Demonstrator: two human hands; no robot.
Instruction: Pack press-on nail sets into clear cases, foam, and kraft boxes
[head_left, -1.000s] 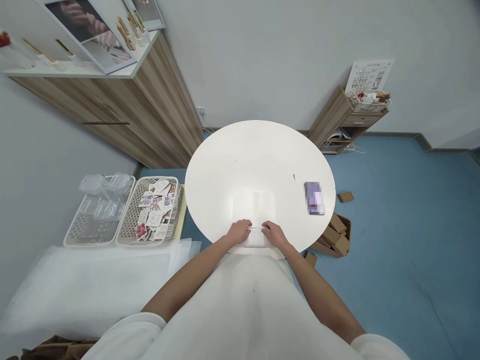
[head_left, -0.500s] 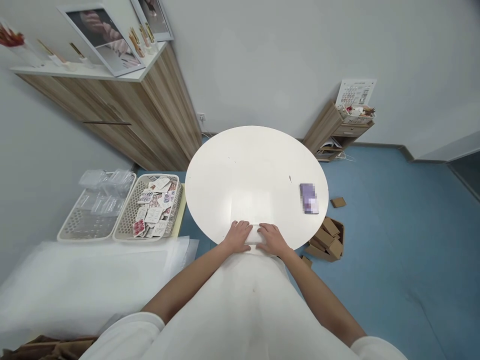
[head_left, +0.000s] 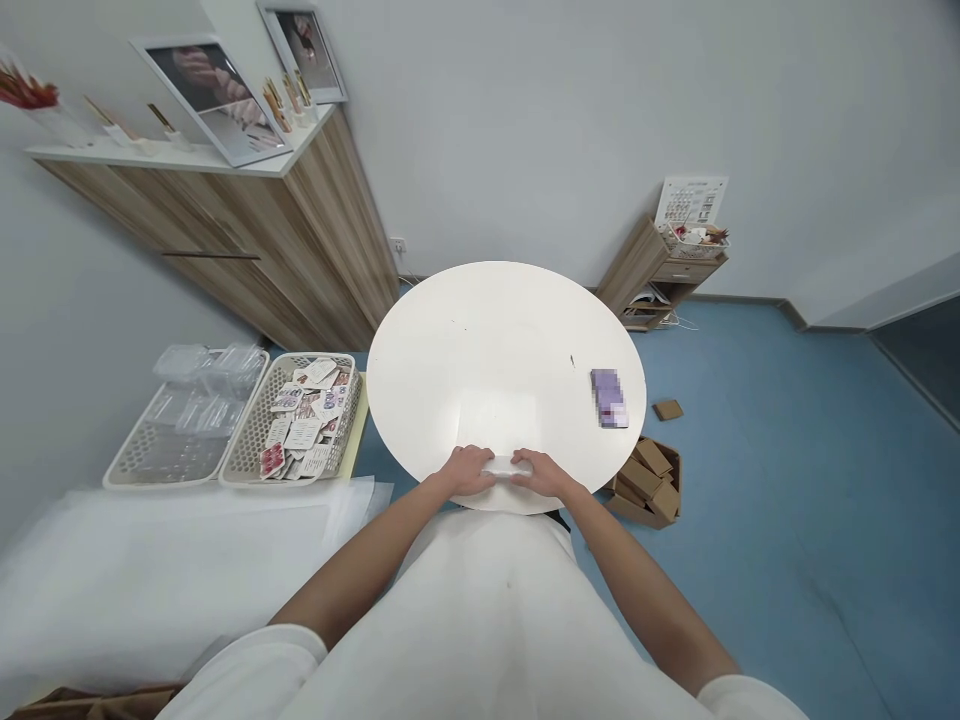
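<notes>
A thin white, slightly translucent sheet (head_left: 499,408) lies on the white oval table (head_left: 420,340), close to the edge nearest me. Its near end forms a narrow white roll or fold (head_left: 501,467). My left hand (head_left: 469,470) is closed on the left end of this roll, and my right hand (head_left: 540,473) grips the right end. Whether anything is wrapped inside is hidden. Off to the right on the same table rests a purple box or packet (head_left: 608,398), its face blurred out.
Left of the table stand a basket of printed cards (head_left: 247,440) and a basket of clear plastic cases (head_left: 135,465). A stack of white sheets (head_left: 187,540) lies nearer me. An open carton of small brown boxes (head_left: 675,490) sits on the floor at right.
My fingers, earlier laid over the white sheet near the table edge, are now curled around both ends of its folded part. The whole view has shifted slightly.
</notes>
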